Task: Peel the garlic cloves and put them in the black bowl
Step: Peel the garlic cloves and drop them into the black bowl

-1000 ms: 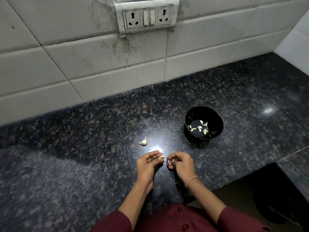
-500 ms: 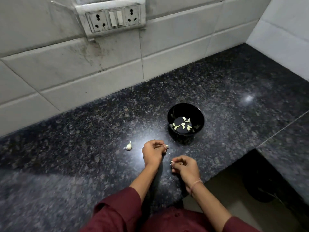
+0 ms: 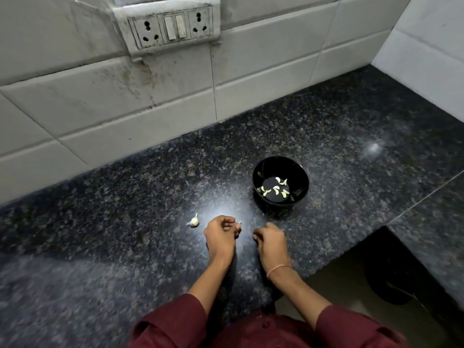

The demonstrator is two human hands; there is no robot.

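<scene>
The black bowl point(image 3: 298, 172) stands on the dark granite counter point(image 3: 125, 209) and holds several peeled pale cloves point(image 3: 275, 189). My left hand point(image 3: 219, 237) rests on the counter in front of it, fingers curled, pinching a small garlic clove point(image 3: 238, 224) at its fingertips. My right hand point(image 3: 271, 243) lies just to the right, fingers curled under; what it holds is hidden. A small unpeeled piece of garlic bulb point(image 3: 194, 221) lies on the counter left of my left hand.
A white tiled wall point(image 3: 150, 96) with a socket and switch plate point(image 3: 172, 27) backs the counter. The counter's front edge steps back at the lower right, where a dark gap and the floor point(image 3: 351, 285) show.
The two hands came apart after working together on a clove; the left keeps the clove, the right drew back and curled under. The view shifted.
</scene>
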